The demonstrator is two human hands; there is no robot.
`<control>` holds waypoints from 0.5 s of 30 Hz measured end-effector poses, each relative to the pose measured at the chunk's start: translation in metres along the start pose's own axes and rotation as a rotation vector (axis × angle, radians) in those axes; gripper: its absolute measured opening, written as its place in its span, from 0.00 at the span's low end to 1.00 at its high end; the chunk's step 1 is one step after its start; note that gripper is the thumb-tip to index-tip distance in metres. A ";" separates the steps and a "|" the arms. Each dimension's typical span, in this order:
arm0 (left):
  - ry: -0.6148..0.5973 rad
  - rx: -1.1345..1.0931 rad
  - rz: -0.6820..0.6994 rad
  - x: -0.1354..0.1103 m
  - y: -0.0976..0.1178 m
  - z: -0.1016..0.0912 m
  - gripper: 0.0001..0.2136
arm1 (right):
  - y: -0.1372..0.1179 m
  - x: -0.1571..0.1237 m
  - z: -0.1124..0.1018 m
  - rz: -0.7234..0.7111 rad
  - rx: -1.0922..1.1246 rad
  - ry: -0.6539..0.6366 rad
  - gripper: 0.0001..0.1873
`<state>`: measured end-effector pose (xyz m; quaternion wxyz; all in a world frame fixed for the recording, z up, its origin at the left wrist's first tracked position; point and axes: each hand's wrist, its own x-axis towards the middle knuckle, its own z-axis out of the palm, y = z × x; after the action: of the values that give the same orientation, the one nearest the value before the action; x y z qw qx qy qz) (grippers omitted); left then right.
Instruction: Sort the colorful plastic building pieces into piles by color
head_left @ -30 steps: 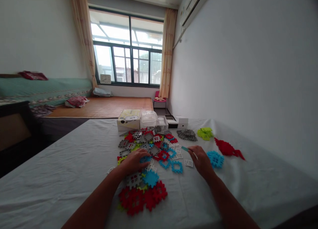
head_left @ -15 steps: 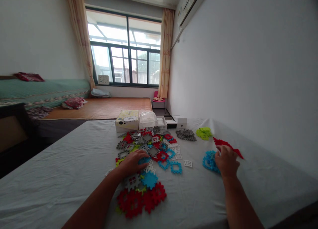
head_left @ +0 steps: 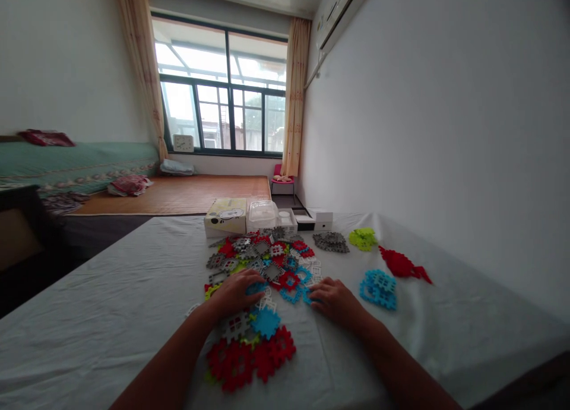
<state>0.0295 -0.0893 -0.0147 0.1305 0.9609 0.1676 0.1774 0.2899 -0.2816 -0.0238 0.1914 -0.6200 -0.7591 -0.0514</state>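
Mixed plastic interlocking pieces in red, grey, blue, green and white lie heaped on the cloth. Over the heap's near part, my left hand has its fingers bent around a blue interlocking piece, largely covered. My right hand is at the heap's right edge, fingertips closed on a blue square frame piece; the hand hides most of it. Nearer me are a blue gear-edged piece and joined red pieces. To the right sit separate piles: blue pieces, red pieces, green pieces and grey pieces.
A yellow-and-white box, a clear plastic container and small open boxes stand behind the heap. White cloth covers the table. A wall rises on the right; a bed lies beyond.
My right hand has left the blue and red piles and moved left to the blue frame at the heap. Red pieces now lie on the cloth. My left hand stays almost still.
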 end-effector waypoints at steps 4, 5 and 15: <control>0.008 -0.012 -0.007 0.001 0.000 0.000 0.15 | 0.010 0.001 0.003 0.123 -0.037 0.147 0.15; 0.010 -0.013 -0.010 0.000 0.000 0.000 0.15 | 0.015 0.001 0.003 0.172 -0.030 0.201 0.15; 0.042 -0.002 -0.003 -0.001 -0.006 0.005 0.15 | 0.104 -0.063 -0.041 0.951 -0.259 0.775 0.20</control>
<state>0.0287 -0.0850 -0.0217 0.1281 0.9566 0.1716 0.1974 0.4091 -0.3288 -0.0248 0.3780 -0.8445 -0.2631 -0.2734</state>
